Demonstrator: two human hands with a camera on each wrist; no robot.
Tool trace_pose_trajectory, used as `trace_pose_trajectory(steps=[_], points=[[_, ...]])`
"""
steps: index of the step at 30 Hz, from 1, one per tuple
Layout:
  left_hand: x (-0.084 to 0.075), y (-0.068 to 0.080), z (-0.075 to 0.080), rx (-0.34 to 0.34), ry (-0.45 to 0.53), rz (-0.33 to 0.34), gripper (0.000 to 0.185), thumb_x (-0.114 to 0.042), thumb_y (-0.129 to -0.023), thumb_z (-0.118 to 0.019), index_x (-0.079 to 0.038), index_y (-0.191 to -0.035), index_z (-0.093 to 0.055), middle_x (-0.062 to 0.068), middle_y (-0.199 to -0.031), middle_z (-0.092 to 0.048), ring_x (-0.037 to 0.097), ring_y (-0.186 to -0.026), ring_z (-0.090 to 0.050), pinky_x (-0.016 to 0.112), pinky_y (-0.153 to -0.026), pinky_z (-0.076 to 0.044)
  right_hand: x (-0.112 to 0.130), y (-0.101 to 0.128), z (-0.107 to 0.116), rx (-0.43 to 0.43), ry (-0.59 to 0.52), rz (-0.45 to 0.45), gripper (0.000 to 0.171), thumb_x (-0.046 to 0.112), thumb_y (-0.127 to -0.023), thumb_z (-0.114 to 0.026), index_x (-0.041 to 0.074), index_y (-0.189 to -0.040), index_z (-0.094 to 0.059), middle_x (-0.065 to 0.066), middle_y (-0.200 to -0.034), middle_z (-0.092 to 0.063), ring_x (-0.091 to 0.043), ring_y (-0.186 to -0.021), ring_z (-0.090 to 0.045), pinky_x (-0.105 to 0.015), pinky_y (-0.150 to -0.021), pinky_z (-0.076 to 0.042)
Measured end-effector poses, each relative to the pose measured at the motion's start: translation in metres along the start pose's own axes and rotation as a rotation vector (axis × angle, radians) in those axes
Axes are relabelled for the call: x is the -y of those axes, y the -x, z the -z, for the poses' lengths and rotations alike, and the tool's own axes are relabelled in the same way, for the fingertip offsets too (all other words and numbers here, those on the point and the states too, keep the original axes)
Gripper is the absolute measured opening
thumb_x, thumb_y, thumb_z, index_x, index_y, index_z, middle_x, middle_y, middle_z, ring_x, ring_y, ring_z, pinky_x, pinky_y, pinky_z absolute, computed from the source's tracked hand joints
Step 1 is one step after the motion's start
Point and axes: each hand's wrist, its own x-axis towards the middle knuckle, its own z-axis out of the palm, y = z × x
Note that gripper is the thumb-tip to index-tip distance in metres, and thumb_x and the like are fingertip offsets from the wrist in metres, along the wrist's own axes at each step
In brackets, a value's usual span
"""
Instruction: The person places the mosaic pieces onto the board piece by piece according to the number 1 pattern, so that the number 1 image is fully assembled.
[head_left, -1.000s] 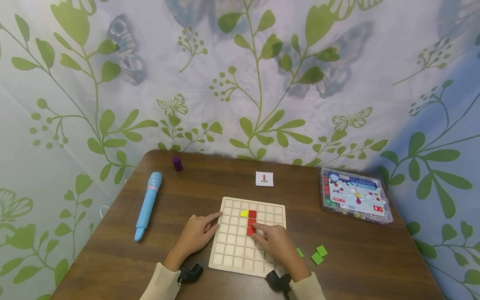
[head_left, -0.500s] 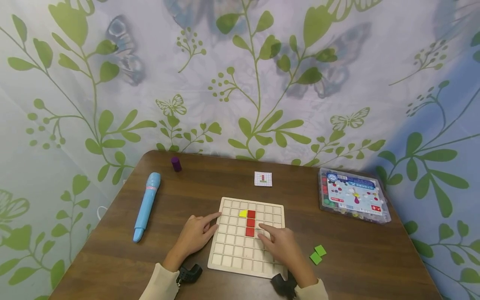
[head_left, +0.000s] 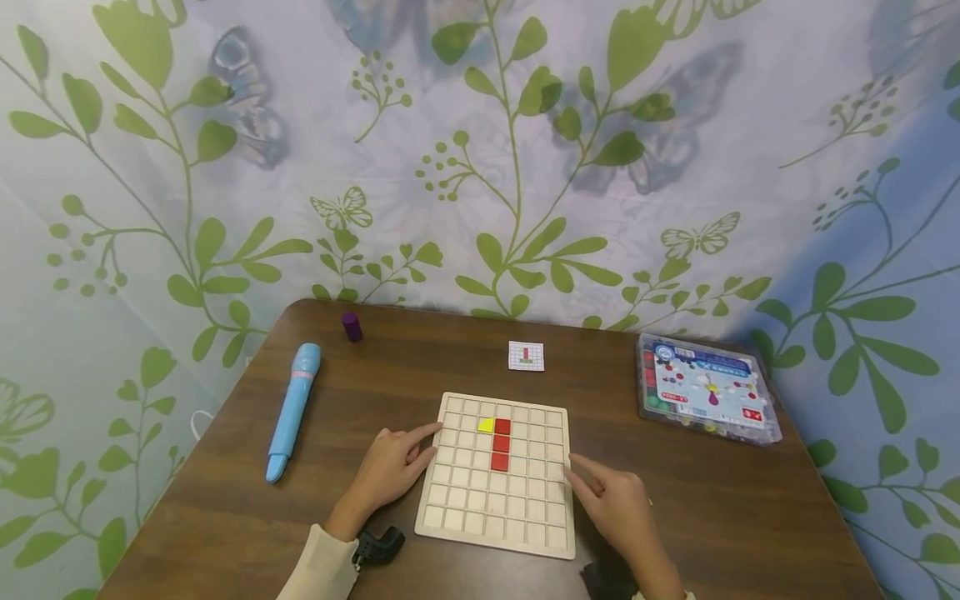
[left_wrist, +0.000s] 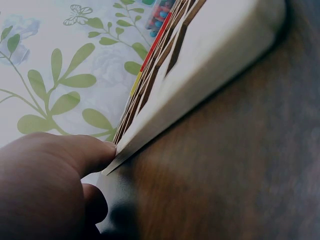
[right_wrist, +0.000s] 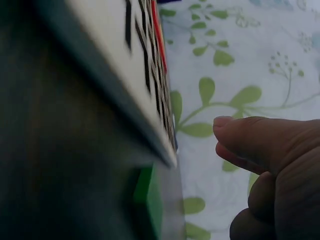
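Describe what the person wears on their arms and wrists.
Both hands are bare, with no rings or gloves to be seen. The left hand comes out of a long cream sleeve, and a small black device sits at that wrist. At the right hand a like dark device shows at the wrist, with only a sliver of pale cuff at the frame's edge.

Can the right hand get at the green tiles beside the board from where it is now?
Probably yes. The right hand hangs open just off the board's right edge, and a green tile shows close below it with nothing between.
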Motion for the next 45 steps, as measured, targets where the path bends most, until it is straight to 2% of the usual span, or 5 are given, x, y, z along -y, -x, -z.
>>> trace_pose_trajectory(steps=[10, 16, 23, 28, 45], points=[[0.002, 0.000, -0.002, 0.013, 0.017, 0.012, 0.035, -0.020, -0.096, -0.073, -0.018, -0.132, -0.071, -0.025, -0.056, -0.025, -0.002, -0.050, -0.020, 0.032, -0.068, -0.030, -0.028, 0.031, 0.022, -0.063, 0.051, -0.061, 0.027, 0.013, -0.076, -0.091, 0.013, -0.101, -0.081, 0.025, -0.056, -0.020, 0.008, -0.051, -0.011, -0.016, -0.044, -0.019], [0.002, -0.001, -0.002, 0.008, 0.009, 0.003, 0.035, -0.019, -0.095, -0.075, -0.016, -0.130, -0.072, -0.023, -0.056, -0.026, -0.002, -0.051, -0.020, 0.031, -0.068, -0.029, -0.028, 0.042, 0.030, 0.072, 0.078, -0.206, 0.022, 0.031, -0.080, -0.089, 0.021, -0.098, -0.081, 0.020, -0.054, -0.025, 0.002, -0.050, -0.017, -0.022, -0.047, -0.024], [0.002, 0.000, -0.002, -0.004, 0.004, -0.003, 0.035, -0.018, -0.094, -0.076, -0.016, -0.128, -0.073, -0.024, -0.057, -0.026, -0.003, -0.051, -0.021, 0.031, -0.068, -0.029, -0.024, 0.042, 0.035, 0.233, 0.108, -0.301, 0.037, 0.051, -0.082, -0.083, 0.021, -0.105, -0.081, 0.013, -0.053, -0.032, -0.003, -0.050, -0.023, -0.024, -0.050, -0.024], [0.001, 0.000, -0.001, 0.019, 0.010, 0.019, 0.035, -0.020, -0.096, -0.074, -0.018, -0.131, -0.072, -0.024, -0.056, -0.026, -0.003, -0.051, -0.021, 0.032, -0.069, -0.029, -0.023, 0.042, 0.034, 0.278, 0.148, -0.296, 0.042, 0.054, -0.081, -0.082, 0.021, -0.107, -0.081, 0.012, -0.053, -0.032, -0.003, -0.050, -0.022, -0.024, -0.051, -0.023], [0.001, 0.000, 0.000, 0.036, 0.020, 0.030, 0.035, -0.021, -0.097, -0.073, -0.019, -0.132, -0.071, -0.024, -0.057, -0.026, -0.002, -0.051, -0.023, 0.033, -0.070, -0.030, -0.017, 0.043, 0.028, 0.226, 0.221, -0.222, 0.034, 0.047, -0.079, -0.086, 0.020, -0.099, -0.080, 0.016, -0.051, -0.031, -0.003, -0.047, -0.027, -0.026, -0.047, -0.025]])
